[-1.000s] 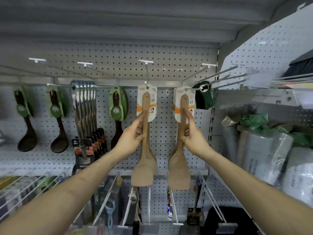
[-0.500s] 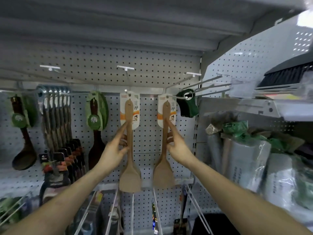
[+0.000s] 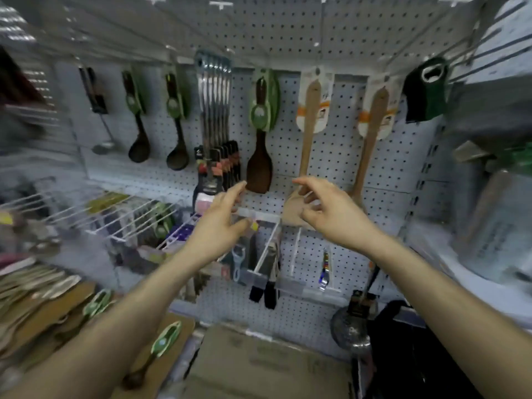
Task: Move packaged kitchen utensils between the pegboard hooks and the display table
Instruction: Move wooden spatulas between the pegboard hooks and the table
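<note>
Wooden spatulas [image 3: 309, 131] in card sleeves hung on pegboard [image 3: 339, 156] hooks. Your left hand [image 3: 221, 223] and right hand [image 3: 331, 217] hovered just below, fingers loosely spread, holding nothing. A wire basket [image 3: 123, 217] on the left held blurred packets.

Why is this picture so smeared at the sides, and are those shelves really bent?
Head view: motion blur smears the wire baskets at left and the wrapped goods at right; the left hand, right hand and wooden spatulas in the middle read sharper; the wide-angle lens bows the pegboard.
</note>
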`<control>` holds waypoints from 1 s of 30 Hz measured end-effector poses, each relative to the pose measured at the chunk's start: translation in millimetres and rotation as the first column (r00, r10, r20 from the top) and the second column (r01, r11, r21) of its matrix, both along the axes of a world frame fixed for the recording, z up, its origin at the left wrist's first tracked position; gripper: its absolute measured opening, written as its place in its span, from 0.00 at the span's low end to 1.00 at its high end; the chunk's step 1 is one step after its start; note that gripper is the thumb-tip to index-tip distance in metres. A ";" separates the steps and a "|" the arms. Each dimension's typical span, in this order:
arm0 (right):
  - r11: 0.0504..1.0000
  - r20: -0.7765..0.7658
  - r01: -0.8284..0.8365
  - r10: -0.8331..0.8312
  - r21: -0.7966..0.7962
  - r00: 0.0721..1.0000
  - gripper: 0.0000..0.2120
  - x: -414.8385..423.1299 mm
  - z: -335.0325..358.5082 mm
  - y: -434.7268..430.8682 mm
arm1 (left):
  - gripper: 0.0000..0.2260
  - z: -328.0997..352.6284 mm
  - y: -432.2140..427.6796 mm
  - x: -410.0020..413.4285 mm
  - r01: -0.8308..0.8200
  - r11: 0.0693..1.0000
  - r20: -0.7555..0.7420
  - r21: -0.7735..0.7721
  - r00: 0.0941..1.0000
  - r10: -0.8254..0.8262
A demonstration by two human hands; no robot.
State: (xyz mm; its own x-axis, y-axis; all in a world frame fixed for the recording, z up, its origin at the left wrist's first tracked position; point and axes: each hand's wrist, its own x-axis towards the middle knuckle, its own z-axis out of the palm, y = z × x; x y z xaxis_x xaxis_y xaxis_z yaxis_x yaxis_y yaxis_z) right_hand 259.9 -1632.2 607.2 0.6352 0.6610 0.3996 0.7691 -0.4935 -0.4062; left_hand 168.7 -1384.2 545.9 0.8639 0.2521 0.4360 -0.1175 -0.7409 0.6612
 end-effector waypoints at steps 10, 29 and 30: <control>0.927 0.077 -0.342 0.356 -0.151 0.931 0.33 -108.6 -88.3 167.6 | 0.32 -69.5 92.4 -231.3 -0.527 0.732 -0.125 0.431 0.769 0.627; 0.620 0.098 -0.681 0.763 -0.389 0.639 0.34 -438.7 -210.5 597.7 | 0.38 -171.6 359.0 -601.9 -0.790 0.351 -0.278 0.504 0.236 0.931; 0.611 0.097 -0.687 0.770 -0.392 0.630 0.35 -448.6 -215.1 614.0 | 0.37 -175.7 371.9 -611.1 -0.792 0.345 -0.281 0.505 0.227 0.932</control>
